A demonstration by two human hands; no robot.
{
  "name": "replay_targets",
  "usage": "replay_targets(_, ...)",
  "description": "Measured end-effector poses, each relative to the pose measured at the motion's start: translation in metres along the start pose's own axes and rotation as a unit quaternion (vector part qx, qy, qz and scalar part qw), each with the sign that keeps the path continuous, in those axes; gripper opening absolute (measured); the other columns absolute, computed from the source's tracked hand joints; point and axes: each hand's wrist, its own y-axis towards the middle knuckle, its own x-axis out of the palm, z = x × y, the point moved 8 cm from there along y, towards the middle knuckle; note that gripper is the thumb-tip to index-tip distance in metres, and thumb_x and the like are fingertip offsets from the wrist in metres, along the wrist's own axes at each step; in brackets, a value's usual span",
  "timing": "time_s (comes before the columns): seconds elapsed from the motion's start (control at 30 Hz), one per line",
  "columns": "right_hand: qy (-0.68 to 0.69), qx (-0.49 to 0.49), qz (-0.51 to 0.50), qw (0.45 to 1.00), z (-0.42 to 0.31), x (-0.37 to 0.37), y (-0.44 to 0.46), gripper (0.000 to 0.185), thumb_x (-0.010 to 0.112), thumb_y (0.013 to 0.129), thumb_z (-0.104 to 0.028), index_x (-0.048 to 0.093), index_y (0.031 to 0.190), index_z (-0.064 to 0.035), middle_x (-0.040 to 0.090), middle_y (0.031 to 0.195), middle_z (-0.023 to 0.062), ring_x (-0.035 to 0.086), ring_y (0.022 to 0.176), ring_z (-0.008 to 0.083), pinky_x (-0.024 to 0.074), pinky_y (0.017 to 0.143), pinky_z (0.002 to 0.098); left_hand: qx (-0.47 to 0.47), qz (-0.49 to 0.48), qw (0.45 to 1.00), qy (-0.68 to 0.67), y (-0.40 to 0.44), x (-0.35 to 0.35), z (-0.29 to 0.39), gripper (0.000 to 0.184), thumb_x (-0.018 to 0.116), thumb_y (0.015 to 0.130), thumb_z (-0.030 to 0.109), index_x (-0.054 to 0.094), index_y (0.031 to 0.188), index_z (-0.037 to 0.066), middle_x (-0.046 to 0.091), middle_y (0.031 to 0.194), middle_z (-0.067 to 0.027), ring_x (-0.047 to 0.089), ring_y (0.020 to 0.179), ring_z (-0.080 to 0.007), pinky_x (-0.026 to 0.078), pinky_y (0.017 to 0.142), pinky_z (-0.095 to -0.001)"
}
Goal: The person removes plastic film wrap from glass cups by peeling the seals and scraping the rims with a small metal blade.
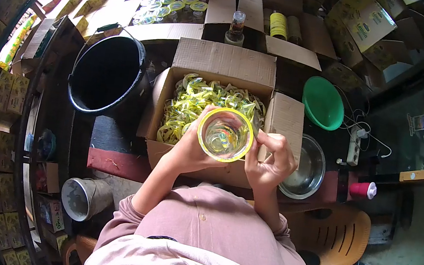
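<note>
My left hand (186, 144) is wrapped round the side of a clear plastic cup (216, 138) with a yellow rim, its round opening facing up at me. At the cup's right edge, my right hand (272, 162) has its thumb and forefinger pinched together near the rim. A thin greyish thing shows by those fingertips, too small to make out. Below and beyond the cup stands an open cardboard box (225, 60) full of tangled yellow-green, clear plastic strips (212, 97).
Left of the box stands a black bucket (77, 98); a grey bucket (73, 197) is lower down. At right are a green basin (321, 102), a metal bowl (304, 176), a power strip (354, 145) and a pink thread spool (361, 189). Yellow-lidded cups (176, 5) and a glass jar (238, 21) are beyond.
</note>
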Motion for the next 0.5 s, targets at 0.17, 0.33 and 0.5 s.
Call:
replay_targets(0.17, 0.016, 0.016, -0.002, 1.000, 0.000, 0.002, -0.003, 0.022, 0.065, 0.063, 0.007, 0.061, 0.081, -0.0045, 0.058, 0.065, 0.0073, 0.058, 0.058, 0.0165, 0.0466, 0.054, 0.0256, -0.016, 0.065, 0.995, -0.070, -0.002, -0.002, -0.010, 0.081, 0.079, 0.054, 0.009, 0.029, 0.117, 0.004, 0.043, 0.106, -0.0099, 0.049, 0.101, -0.0206, 0.043, 0.087, -0.0307)
replay_targets(0.33, 0.005, -0.003, 0.000, 1.000, 0.001, 0.003, -0.005, 0.021, 0.065, 0.063, 0.007, 0.061, 0.081, -0.0043, 0.058, 0.065, 0.0072, 0.058, 0.057, 0.0163, 0.0464, 0.054, 0.0250, -0.009, 0.040, 0.998, 0.049, -0.003, -0.003, -0.009, 0.084, 0.080, 0.054, 0.009, 0.025, 0.117, 0.006, 0.040, 0.107, -0.0100, 0.047, 0.101, -0.0203, 0.043, 0.086, -0.0293)
replay_targets(0.5, 0.026, 0.007, -0.011, 1.000, 0.005, 0.002, -0.001, 0.021, 0.065, 0.063, 0.007, 0.060, 0.081, -0.0036, 0.058, 0.065, 0.0074, 0.058, 0.057, 0.0162, 0.0459, 0.053, 0.0250, 0.061, -0.003, 0.981, 0.185, 0.000, 0.001, 0.010, 0.081, 0.080, 0.054, 0.008, 0.028, 0.117, 0.003, 0.040, 0.107, -0.0098, 0.049, 0.100, -0.0213, 0.044, 0.084, -0.0294)
